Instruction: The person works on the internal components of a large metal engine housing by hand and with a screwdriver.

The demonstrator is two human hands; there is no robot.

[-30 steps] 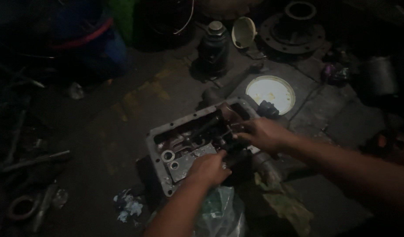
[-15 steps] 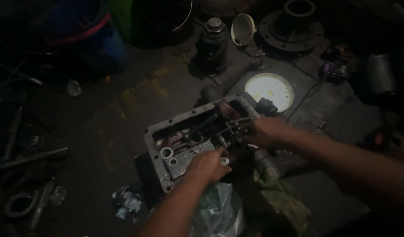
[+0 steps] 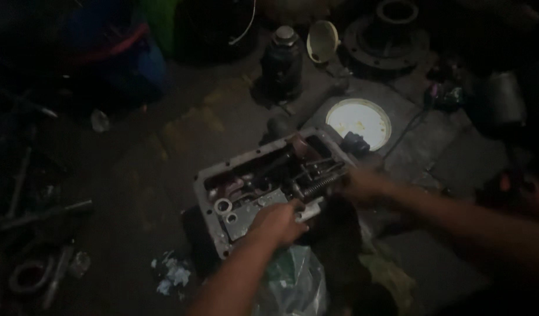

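Observation:
A grey metal gearbox housing [image 3: 211, 193] lies open on the dark floor, with rods, a coil spring [image 3: 316, 186] and round bores inside. My left hand [image 3: 276, 222] rests on its near edge, fingers closed around a small pale metal part [image 3: 312, 209]. At the housing's right end my right hand [image 3: 357, 184] grips the end of the spring and rod assembly. The scene is very dim, so the exact finger contact is hard to make out.
A white round dish [image 3: 358, 120] lies just behind the housing. A bottle jack [image 3: 283, 55], a pale funnel [image 3: 321, 41] and a heavy round hub [image 3: 389, 35] stand at the back. A plastic bag [image 3: 293, 284] lies near me. Rods and rings [image 3: 29, 234] litter the left.
My right hand has slid rightward off the housing's middle to its right end. My left hand has stayed at the near edge. The view has shifted slightly.

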